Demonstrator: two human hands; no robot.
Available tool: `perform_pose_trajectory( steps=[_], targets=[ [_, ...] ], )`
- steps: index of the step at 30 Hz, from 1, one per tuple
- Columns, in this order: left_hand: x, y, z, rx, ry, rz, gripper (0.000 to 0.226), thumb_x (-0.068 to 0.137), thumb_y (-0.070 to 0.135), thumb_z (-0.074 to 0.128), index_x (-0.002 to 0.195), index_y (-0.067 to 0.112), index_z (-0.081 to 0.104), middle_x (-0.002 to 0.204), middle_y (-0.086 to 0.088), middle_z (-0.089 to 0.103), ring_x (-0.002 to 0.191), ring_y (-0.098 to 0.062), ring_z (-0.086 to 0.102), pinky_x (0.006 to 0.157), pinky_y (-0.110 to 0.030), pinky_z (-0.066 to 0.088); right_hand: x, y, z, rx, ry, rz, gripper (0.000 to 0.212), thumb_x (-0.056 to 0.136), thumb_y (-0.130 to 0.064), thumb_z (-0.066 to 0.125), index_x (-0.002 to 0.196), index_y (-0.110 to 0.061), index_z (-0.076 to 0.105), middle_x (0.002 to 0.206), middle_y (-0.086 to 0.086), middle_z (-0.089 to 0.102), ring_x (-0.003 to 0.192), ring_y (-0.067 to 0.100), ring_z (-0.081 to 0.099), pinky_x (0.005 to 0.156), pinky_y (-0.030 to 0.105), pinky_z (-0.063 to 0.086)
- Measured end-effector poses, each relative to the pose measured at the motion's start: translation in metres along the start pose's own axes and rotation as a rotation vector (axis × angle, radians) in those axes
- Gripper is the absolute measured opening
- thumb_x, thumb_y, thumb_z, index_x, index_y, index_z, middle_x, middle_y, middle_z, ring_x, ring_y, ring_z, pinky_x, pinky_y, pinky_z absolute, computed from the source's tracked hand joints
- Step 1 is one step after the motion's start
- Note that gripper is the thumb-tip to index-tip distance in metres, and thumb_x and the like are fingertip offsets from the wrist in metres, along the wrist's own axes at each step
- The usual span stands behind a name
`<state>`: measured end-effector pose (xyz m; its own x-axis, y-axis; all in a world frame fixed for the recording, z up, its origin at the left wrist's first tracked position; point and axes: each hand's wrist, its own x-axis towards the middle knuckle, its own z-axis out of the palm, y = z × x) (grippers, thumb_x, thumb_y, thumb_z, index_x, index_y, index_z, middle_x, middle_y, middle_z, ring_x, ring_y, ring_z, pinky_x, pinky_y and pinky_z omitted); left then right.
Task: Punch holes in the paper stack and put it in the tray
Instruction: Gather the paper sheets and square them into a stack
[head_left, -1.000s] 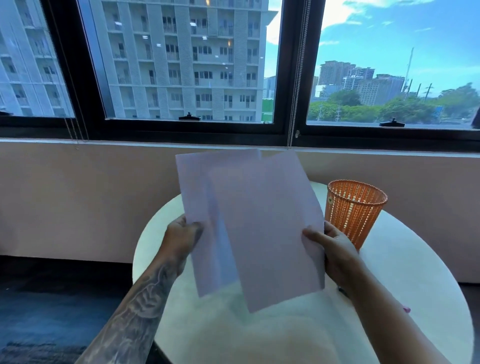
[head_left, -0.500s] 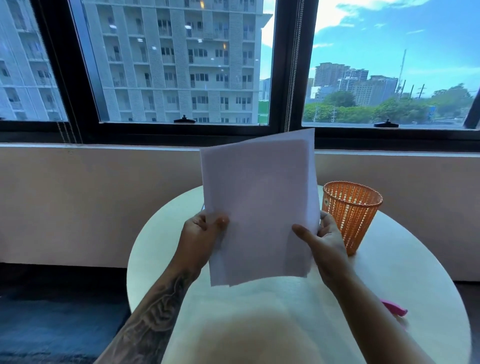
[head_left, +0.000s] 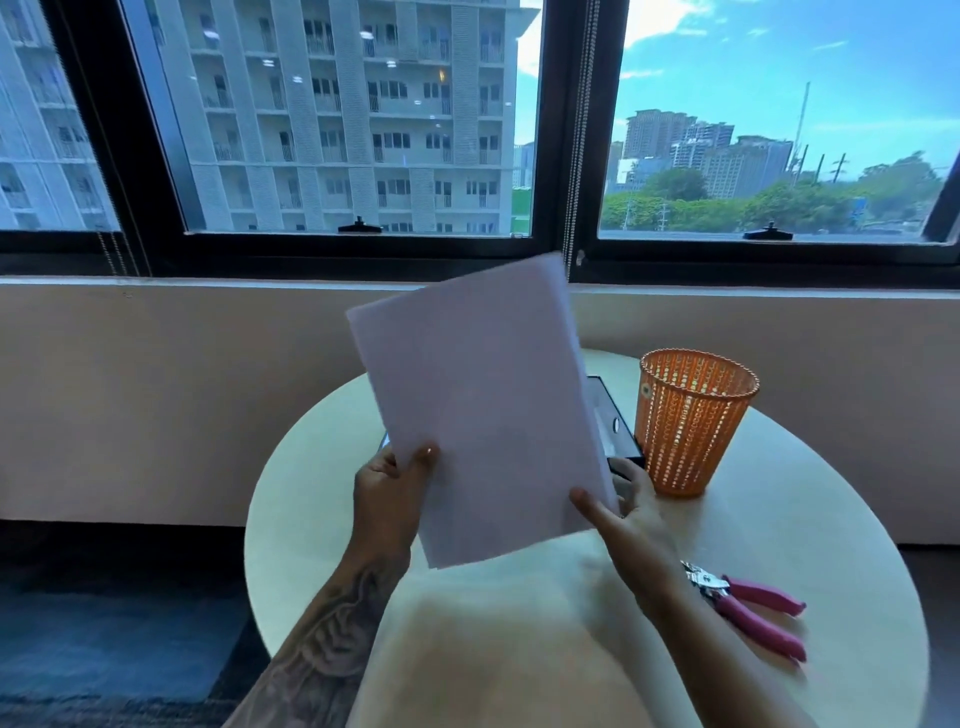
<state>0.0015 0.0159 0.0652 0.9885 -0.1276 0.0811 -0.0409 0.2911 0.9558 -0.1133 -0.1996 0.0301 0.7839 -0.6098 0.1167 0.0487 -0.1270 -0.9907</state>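
I hold a white paper stack (head_left: 488, 405) upright above the round table, its sheets squared together and tilted a little to the left. My left hand (head_left: 389, 493) grips its lower left edge with the thumb on the front. My right hand (head_left: 623, 514) grips the lower right corner. A hole punch with pink handles (head_left: 748, 608) lies on the table to the right of my right forearm. A black tray (head_left: 615, 426) sits behind the paper, mostly hidden by it.
An orange mesh basket (head_left: 691, 421) stands at the back right of the white round table (head_left: 779, 493), right beside the tray. A low wall and window sill run behind the table. Dark carpet lies to the left.
The two offset sheets have been brought together into one aligned stack. The view dropped lower, and the pink hole punch and the black tray now show.
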Motion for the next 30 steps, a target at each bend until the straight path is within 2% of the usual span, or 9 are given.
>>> perform_pose_trajectory(
  steps=[3, 6, 9, 12, 14, 16, 20, 25, 30],
  targets=[
    [0.001, 0.003, 0.007, -0.157, 0.042, -0.060, 0.020, 0.090, 0.013, 0.070, 0.109, 0.009, 0.072, 0.110, -0.006, 0.076, 0.105, -0.031, 0.068, 0.093, -0.047, 0.054, -0.004, 0.002, 0.009, 0.261, -0.012, 0.123, 0.069, 0.073, -0.034, 0.087, 0.129, -0.019, 0.049, 0.116, 0.005, 0.066, 0.104, 0.019, 0.066, 0.086, 0.033, 0.052],
    [-0.007, 0.003, 0.019, -0.334, 0.020, -0.123, 0.019, 0.092, 0.005, 0.064, 0.110, 0.009, 0.069, 0.110, -0.006, 0.075, 0.103, -0.028, 0.068, 0.089, -0.043, 0.055, -0.010, 0.005, 0.026, 0.499, -0.161, 0.231, 0.044, 0.076, -0.020, 0.082, 0.113, -0.010, 0.062, 0.105, 0.013, 0.070, 0.097, 0.029, 0.067, 0.087, 0.040, 0.054],
    [-0.013, 0.000, 0.025, -0.354, -0.053, -0.168, 0.018, 0.094, 0.003, 0.058, 0.104, 0.014, 0.068, 0.096, 0.003, 0.078, 0.095, -0.022, 0.069, 0.083, -0.041, 0.056, -0.013, 0.003, 0.033, 0.507, -0.137, 0.184, 0.017, 0.092, -0.006, 0.065, 0.109, -0.007, 0.065, 0.102, 0.012, 0.075, 0.087, 0.026, 0.071, 0.077, 0.039, 0.058],
    [0.000, 0.010, 0.006, -0.417, -0.088, -0.156, 0.020, 0.089, 0.012, 0.061, 0.108, 0.013, 0.066, 0.095, 0.002, 0.078, 0.088, -0.019, 0.072, 0.071, -0.036, 0.062, -0.005, -0.009, 0.015, 0.430, -0.043, 0.138, 0.017, 0.096, -0.001, 0.057, 0.107, -0.009, 0.067, 0.099, 0.011, 0.075, 0.083, 0.025, 0.070, 0.070, 0.041, 0.058],
    [0.018, 0.025, -0.022, -0.497, -0.110, -0.139, 0.040, 0.073, 0.031, 0.075, 0.109, 0.015, 0.069, 0.096, -0.001, 0.078, 0.084, -0.016, 0.073, 0.070, -0.033, 0.061, -0.001, -0.014, -0.006, 0.350, -0.007, 0.106, 0.019, 0.096, -0.002, 0.058, 0.109, -0.012, 0.068, 0.099, 0.010, 0.076, 0.083, 0.024, 0.071, 0.069, 0.042, 0.058],
    [0.031, 0.042, -0.049, -0.364, -0.191, -0.107, 0.047, 0.068, 0.036, 0.080, 0.109, 0.014, 0.070, 0.094, -0.005, 0.077, 0.076, -0.016, 0.072, 0.065, -0.029, 0.059, 0.003, -0.017, -0.025, 0.272, 0.006, 0.073, 0.017, 0.096, -0.006, 0.059, 0.108, -0.012, 0.069, 0.098, 0.010, 0.076, 0.082, 0.023, 0.072, 0.069, 0.044, 0.059],
    [0.033, 0.052, -0.053, 0.135, -0.313, 0.000, 0.028, 0.079, 0.012, 0.074, 0.107, 0.007, 0.071, 0.093, -0.013, 0.076, 0.069, -0.017, 0.071, 0.059, -0.030, 0.058, 0.009, -0.027, -0.036, 0.149, 0.022, -0.013, 0.012, 0.096, -0.016, 0.064, 0.103, -0.015, 0.073, 0.093, 0.005, 0.077, 0.088, 0.026, 0.071, 0.077, 0.046, 0.057],
    [0.028, 0.046, -0.026, 0.235, -0.187, 0.161, 0.026, 0.074, 0.016, 0.063, 0.097, 0.015, 0.074, 0.094, -0.008, 0.077, 0.078, -0.020, 0.069, 0.076, -0.038, 0.056, 0.015, -0.047, -0.029, 0.169, 0.090, -0.187, 0.017, 0.097, -0.008, 0.060, 0.103, -0.018, 0.072, 0.089, -0.006, 0.078, 0.079, 0.009, 0.073, 0.060, 0.019, 0.054],
    [0.027, 0.045, -0.006, 0.205, -0.080, 0.232, 0.019, 0.078, 0.013, 0.063, 0.093, 0.023, 0.069, 0.094, -0.002, 0.076, 0.081, -0.021, 0.069, 0.076, -0.039, 0.055, 0.023, -0.060, -0.020, 0.142, 0.125, -0.289, 0.019, 0.098, -0.009, 0.059, 0.103, -0.023, 0.071, 0.096, 0.000, 0.077, 0.087, 0.018, 0.073, 0.072, 0.032, 0.059]
  ],
)
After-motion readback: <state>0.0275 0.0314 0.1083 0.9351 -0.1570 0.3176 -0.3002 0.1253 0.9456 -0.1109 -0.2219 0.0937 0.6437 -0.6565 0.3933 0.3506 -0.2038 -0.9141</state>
